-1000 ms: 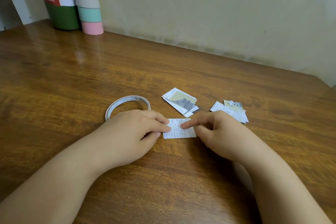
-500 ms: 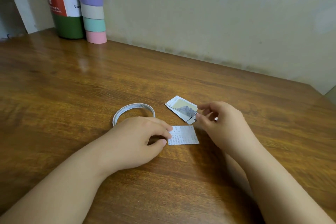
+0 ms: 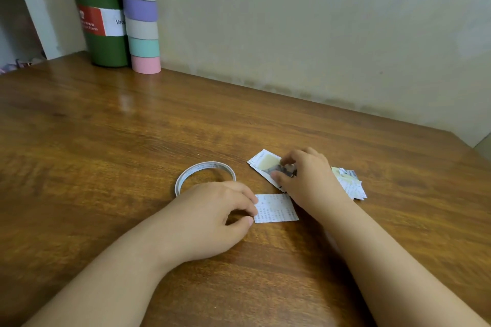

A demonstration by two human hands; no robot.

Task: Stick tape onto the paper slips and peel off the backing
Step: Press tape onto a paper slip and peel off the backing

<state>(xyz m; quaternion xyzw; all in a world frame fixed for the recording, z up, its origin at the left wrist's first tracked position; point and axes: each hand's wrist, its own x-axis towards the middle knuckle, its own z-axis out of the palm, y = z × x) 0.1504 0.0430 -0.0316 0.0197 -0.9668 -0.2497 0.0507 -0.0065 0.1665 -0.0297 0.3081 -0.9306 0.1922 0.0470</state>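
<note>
Left hand pinches slip edge on table; right hand grips top of pile.

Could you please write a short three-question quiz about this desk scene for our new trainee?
1. True or false: the left hand touches the slip.
2. Which hand is on the slip pile? A left, B right.
3. Fill in: the tape ring lies flat on the ____.

Key: 1 true; 2 B; 3 table.
</note>
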